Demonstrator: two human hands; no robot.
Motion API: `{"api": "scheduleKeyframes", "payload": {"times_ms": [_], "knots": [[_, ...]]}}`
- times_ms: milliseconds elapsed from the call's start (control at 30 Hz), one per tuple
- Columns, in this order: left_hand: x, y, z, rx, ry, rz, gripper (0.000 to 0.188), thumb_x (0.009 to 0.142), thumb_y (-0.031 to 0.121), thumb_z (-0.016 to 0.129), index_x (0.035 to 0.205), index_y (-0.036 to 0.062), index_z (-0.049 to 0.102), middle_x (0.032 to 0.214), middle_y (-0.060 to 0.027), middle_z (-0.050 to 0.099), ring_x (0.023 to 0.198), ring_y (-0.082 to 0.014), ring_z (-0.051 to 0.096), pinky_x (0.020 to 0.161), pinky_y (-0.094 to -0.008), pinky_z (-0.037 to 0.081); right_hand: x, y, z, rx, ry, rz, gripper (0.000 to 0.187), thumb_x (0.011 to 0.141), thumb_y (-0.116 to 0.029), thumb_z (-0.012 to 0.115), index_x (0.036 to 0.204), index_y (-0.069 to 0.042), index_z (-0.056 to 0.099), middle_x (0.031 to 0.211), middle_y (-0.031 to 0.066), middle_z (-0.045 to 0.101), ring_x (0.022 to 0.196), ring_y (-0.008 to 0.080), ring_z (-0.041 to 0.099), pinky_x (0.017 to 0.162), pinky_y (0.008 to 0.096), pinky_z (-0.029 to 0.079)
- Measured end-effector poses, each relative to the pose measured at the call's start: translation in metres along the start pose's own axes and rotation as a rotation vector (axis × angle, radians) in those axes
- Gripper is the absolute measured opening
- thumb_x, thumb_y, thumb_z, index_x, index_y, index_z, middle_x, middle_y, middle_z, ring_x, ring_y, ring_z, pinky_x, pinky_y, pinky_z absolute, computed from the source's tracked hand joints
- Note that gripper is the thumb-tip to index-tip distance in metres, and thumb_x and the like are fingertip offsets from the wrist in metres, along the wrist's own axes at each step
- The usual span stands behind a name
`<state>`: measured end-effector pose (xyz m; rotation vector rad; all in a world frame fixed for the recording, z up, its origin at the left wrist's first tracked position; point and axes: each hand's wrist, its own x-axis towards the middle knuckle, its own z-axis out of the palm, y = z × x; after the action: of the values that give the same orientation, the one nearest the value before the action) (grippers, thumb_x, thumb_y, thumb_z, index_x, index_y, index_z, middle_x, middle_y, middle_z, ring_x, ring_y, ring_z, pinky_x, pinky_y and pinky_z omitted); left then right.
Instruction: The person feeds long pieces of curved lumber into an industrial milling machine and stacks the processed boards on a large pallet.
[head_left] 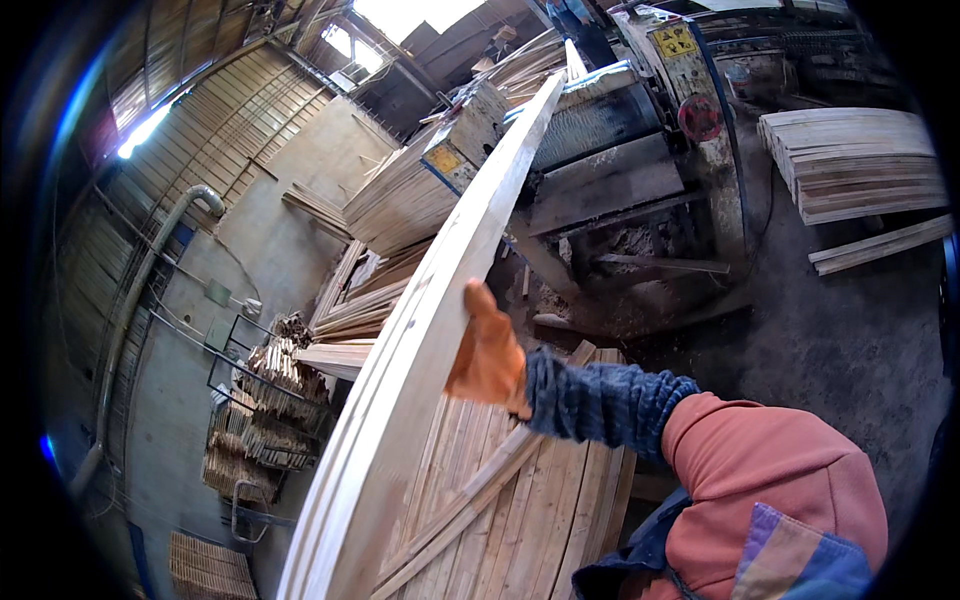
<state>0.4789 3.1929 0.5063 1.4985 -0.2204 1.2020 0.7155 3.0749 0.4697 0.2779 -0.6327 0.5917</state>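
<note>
A bundle of long, pale wooden boards (pixel 420 345) rises from the lower edge toward a large machine (pixel 600 120) at the top. My right hand (pixel 487 355), in an orange glove, grips the boards from their right side. Its thumb lies against the near face, and its other fingers are hidden behind the wood. A dark blue ribbed cuff and a pink sleeve cover that arm. The far end of the bundle reaches the left part of the machine. My left hand is out of sight. Below my right hand lies a broad stack of planks (pixel 540 500), with narrow strips laid slantwise across it.
A red handwheel (pixel 700 118) sits on the machine's right post. Another person (pixel 590 40) stands beyond it. Curved boards (pixel 850 165) are piled at the right. More lumber stacks (pixel 400 195) and a rack of short sticks (pixel 270 410) stand left, near a wall pipe (pixel 135 290).
</note>
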Motion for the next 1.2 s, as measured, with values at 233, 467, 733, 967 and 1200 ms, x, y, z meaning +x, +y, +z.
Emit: {"api": "scheduleKeyframes", "payload": {"times_ms": [233, 467, 733, 967, 1200], "knots": [[0.002, -0.009, 0.022, -0.009, -0.071, -0.054, 0.071, 0.098, 0.032, 0.072, 0.152, -0.0048, 0.044, 0.14, -0.0224, 0.063, 0.12, -0.029, 0.064, 0.107, -0.0447, 0.052, -0.05, 0.092, 0.021, -0.077, -0.281, 0.011, 0.074, 0.091, -0.062, 0.076, 0.148, -0.023, 0.051, 0.146, 0.0029, 0.061, 0.136, 0.0219, 0.06, 0.118, 0.0445, 0.049], [-0.004, -0.015, 0.028, 0.001, -0.065, -0.068, 0.072, 0.098, 0.034, 0.071, 0.152, -0.0039, 0.044, 0.141, -0.0218, 0.062, 0.122, -0.029, 0.063, 0.108, -0.0453, 0.051, -0.001, -0.004, -0.026, 0.055, -0.368, 0.113, 0.081, 0.095, -0.059, 0.07, 0.158, -0.013, 0.046, 0.162, 0.0139, 0.048, 0.145, 0.0317, 0.052, 0.116, 0.0564, 0.048], [-0.003, -0.022, 0.04, -0.008, -0.086, -0.087, 0.072, 0.099, 0.037, 0.07, 0.153, -0.0029, 0.043, 0.142, -0.0211, 0.06, 0.124, -0.0291, 0.062, 0.108, -0.0459, 0.05, -0.032, -0.004, 0.018, -0.056, -0.25, 0.105, 0.091, 0.086, -0.052, 0.082, 0.157, -0.009, 0.045, 0.161, 0.0153, 0.047, 0.148, 0.0327, 0.047, 0.122, 0.0579, 0.042], [-0.005, -0.032, 0.058, -0.033, -0.131, -0.098, 0.073, 0.099, 0.039, 0.068, 0.154, -0.0021, 0.042, 0.143, -0.0205, 0.059, 0.125, -0.0292, 0.06, 0.109, -0.0465, 0.05, -0.025, -0.047, 0.025, -0.155, -0.389, -0.053, 0.094, 0.084, -0.063, 0.08, 0.152, -0.006, 0.05, 0.153, 0.0164, 0.055, 0.143, 0.0357, 0.052, 0.121, 0.0614, 0.041], [-0.006, -0.048, 0.086, -0.045, -0.16, -0.113, 0.074, 0.099, 0.041, 0.067, 0.154, -0.0012, 0.042, 0.145, -0.0199, 0.058, 0.127, -0.0292, 0.059, 0.11, -0.047, 0.049, 0.006, -0.127, -0.01, 0.087, -0.205, 0.063, 0.055, 0.092, -0.034, 0.075, 0.135, -0.001, 0.067, 0.137, 0.0244, 0.066, 0.134, 0.0406, 0.061, 0.117, 0.0656, 0.044]]}}
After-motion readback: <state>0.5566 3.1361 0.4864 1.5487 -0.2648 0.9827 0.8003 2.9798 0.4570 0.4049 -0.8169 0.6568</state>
